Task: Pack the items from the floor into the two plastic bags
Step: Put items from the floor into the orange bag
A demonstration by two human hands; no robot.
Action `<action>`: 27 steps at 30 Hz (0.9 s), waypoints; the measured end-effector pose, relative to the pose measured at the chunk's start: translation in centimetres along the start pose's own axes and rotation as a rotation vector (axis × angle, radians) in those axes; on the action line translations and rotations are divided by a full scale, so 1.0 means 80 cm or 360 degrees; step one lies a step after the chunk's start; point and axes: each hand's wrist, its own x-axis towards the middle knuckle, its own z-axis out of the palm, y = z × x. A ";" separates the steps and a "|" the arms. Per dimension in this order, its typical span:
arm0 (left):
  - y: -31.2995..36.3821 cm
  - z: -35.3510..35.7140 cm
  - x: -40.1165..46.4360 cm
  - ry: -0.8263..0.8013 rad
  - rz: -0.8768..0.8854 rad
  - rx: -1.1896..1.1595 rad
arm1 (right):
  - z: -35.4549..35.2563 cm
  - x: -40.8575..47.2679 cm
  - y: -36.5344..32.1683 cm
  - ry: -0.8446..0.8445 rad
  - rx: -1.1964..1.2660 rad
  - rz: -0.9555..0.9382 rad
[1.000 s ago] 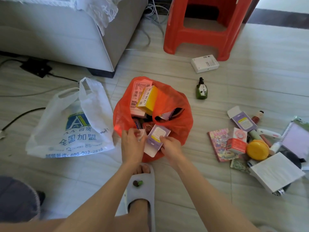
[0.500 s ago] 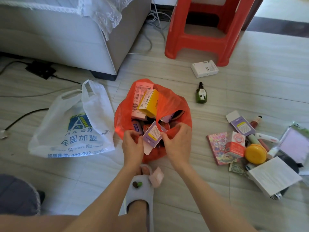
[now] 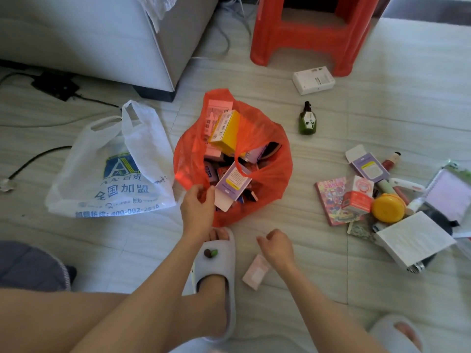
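Note:
An orange plastic bag (image 3: 272, 174) stands open on the floor, stuffed with boxes: a yellow box (image 3: 225, 132), a pink box (image 3: 216, 110) and a purple box (image 3: 233, 184) leaning out at its near rim. My left hand (image 3: 197, 207) pinches the bag's near edge. My right hand (image 3: 276, 247) hovers loosely curled, holding nothing, just above a small pink box (image 3: 256, 272) lying on the floor. A white printed plastic bag (image 3: 112, 169) lies flat to the left.
A heap at the right holds a purple box (image 3: 369, 168), a pink booklet (image 3: 331, 200), a yellow round case (image 3: 388, 208), a white box (image 3: 414, 238) and notebooks. A green bottle (image 3: 307, 121) and a white box (image 3: 313, 80) lie near a red stool (image 3: 305, 29). My slippered foot (image 3: 216, 276) is below the bag.
My right hand let go of the purple box, now resting in the orange bag, and drew back toward me. The small pink box fell and lies beside my slipper.

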 end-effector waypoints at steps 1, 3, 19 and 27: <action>-0.004 0.002 0.001 0.0006 -0.0016 -0.0016 | 0.007 -0.001 0.010 -0.0044 0.0014 0.0121; -0.012 0.006 0.004 0.0031 -0.0062 -0.0010 | 0.018 -0.005 0.022 -0.0110 0.0033 0.0271; -0.021 0.021 0.016 0.0067 -0.0203 -0.0083 | 0.008 0.013 -0.037 0.0005 0.1081 0.0317; -0.008 0.008 0.009 0.0210 -0.0182 -0.0133 | -0.033 0.003 -0.122 -0.0113 0.2142 0.0528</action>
